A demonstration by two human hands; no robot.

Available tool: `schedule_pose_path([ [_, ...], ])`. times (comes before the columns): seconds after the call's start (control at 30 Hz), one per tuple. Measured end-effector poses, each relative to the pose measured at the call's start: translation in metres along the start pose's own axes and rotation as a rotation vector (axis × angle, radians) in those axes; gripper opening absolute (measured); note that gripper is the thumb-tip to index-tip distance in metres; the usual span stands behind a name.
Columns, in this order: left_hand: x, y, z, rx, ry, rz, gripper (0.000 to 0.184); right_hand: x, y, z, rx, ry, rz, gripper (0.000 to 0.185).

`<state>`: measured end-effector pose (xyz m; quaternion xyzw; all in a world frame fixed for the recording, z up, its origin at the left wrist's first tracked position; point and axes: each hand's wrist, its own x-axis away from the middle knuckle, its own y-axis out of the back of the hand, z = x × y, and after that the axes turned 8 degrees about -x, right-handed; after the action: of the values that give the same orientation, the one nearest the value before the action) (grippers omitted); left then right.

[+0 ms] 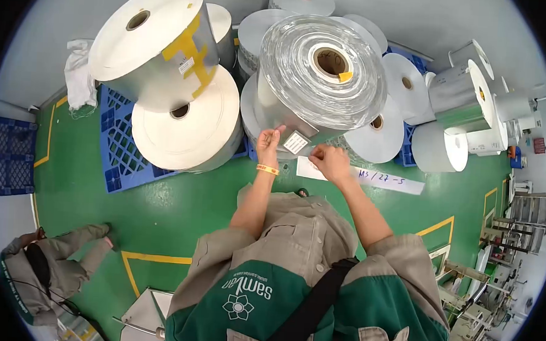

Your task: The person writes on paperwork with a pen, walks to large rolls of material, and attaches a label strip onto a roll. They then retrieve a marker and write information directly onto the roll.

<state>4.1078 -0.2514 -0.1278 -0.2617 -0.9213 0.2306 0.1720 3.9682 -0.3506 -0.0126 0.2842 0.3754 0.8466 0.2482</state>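
My left hand is raised beside the lower edge of a large roll wrapped in shiny clear film, its fingers loosely bent and apart. A small white printed label sits on the side of that roll, between my two hands. My right hand has its fingertips pinched together just right of the label. Running behind that hand is a long white paper strip with "M3/27-5" handwritten in blue; the fingers appear to grip its left part. A yellow band is around my left wrist.
To the left, two big white rolls are stacked on a blue pallet. More rolls stand at the back and right. A person is at lower left. Machinery lines the right side of the green floor.
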Motion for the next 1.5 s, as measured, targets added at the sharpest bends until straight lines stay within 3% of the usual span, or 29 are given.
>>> schedule_pose_path([
  [0.3, -0.034, -0.015, 0.049, 0.031, -0.097, -0.338, 0.015, -0.024, -0.009, -0.019, 0.299, 0.212, -0.268, 0.02],
  [0.4, -0.033, -0.017, 0.052, -0.023, -0.094, -0.388, 0.02, -0.025, -0.008, -0.023, 0.33, 0.19, -0.29, 0.025],
  [0.43, -0.032, -0.022, 0.052, -0.039, -0.161, -0.462, 0.028, -0.025, -0.008, -0.023, 0.339, 0.185, -0.295, 0.026],
  [0.53, -0.04, -0.015, 0.071, -0.343, -0.067, -0.747, 0.033, -0.026, -0.001, -0.024, 0.374, 0.229, -0.261, 0.027],
  [0.63, -0.021, -0.027, 0.026, -0.098, 0.105, -0.418, 0.028, -0.027, 0.006, -0.035, 0.421, 0.347, -0.284, 0.026],
  [0.77, -0.016, -0.036, 0.024, 0.02, 0.077, -0.284, 0.027, -0.036, 0.018, -0.052, 0.472, 0.458, -0.17, 0.019],
  [0.87, 0.006, -0.045, 0.027, -0.544, -0.195, -0.222, 0.049, -0.033, 0.031, -0.051, 0.663, 0.43, -0.091, 0.014],
  [0.9, 0.014, -0.048, 0.026, -0.639, -0.182, -0.137, 0.078, -0.034, 0.033, -0.058, 0.713, 0.531, -0.117, 0.015],
  [1.0, 0.034, -0.071, 0.012, -0.868, -0.364, -0.173, 0.089, -0.031, 0.047, -0.048, 0.771, 0.408, 0.104, 0.039],
  [1.03, 0.033, -0.074, 0.012, -0.886, -0.42, -0.201, 0.094, -0.033, 0.042, -0.053, 0.797, 0.433, 0.093, 0.036],
  [1.17, 0.017, -0.072, 0.02, -0.86, -0.263, -0.26, 0.093, -0.036, 0.046, -0.038, 0.886, 0.461, 0.158, 0.027],
  [1.27, 0.014, -0.072, 0.02, -0.927, -0.334, -0.299, 0.095, -0.034, 0.056, -0.014, 0.999, 0.456, 0.327, 0.026],
  [1.37, 0.01, -0.069, 0.022, -0.892, -0.321, -0.293, 0.096, -0.037, 0.045, -0.011, 1.102, 0.465, 0.355, 0.028],
  [1.47, 0.009, -0.068, 0.021, -0.885, -0.286, -0.286, 0.096, -0.029, 0.047, -0.009, 1.169, 0.624, 0.261, 0.014],
  [1.5, 0.008, -0.068, 0.021, -0.885, -0.298, -0.273, 0.098, -0.032, 0.044, -0.01, 1.143, 0.586, 0.307, 0.016],
])
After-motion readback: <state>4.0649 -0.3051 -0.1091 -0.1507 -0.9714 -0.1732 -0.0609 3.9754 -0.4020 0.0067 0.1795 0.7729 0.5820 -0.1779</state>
